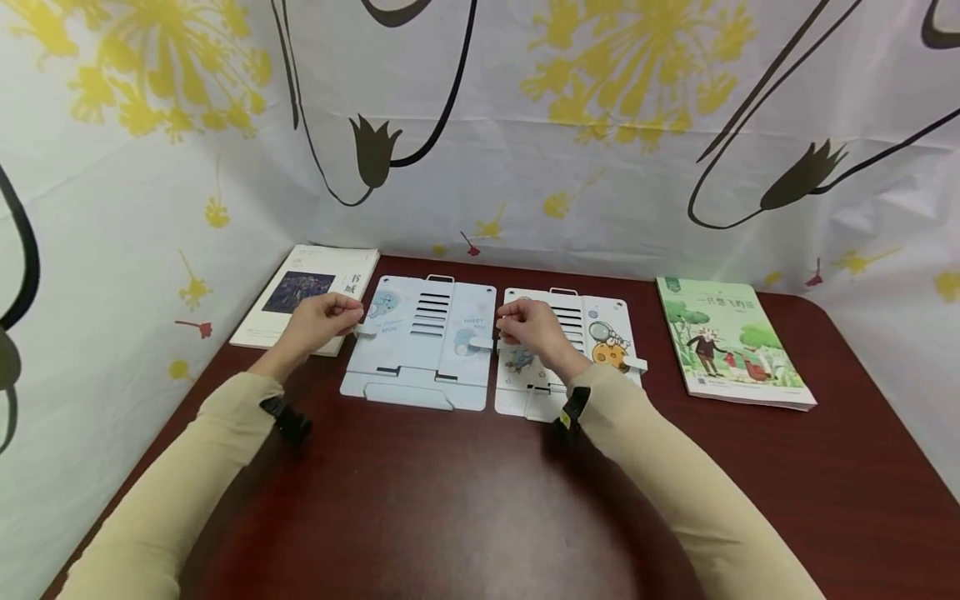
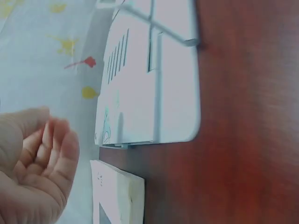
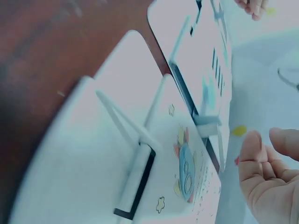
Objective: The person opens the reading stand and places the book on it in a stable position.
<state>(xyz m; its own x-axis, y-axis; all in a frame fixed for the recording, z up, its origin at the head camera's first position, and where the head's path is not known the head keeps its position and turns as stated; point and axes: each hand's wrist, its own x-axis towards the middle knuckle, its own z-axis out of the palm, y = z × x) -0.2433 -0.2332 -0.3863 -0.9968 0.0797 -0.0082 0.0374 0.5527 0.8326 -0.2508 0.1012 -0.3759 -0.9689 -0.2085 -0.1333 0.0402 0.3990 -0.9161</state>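
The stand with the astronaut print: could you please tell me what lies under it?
The dark table shows around the stand; anything directly beneath it is covered from view.

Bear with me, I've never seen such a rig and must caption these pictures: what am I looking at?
There is no machine: these are a person's bare left hand and right hand. The widest picture comes from a head-worn camera, the other two from a black wrist camera on each arm. On the dark red table lie a bluish slotted stand and a white slotted stand, between a white book on the left and a green book on the right. Neither hand seems to hold anything.
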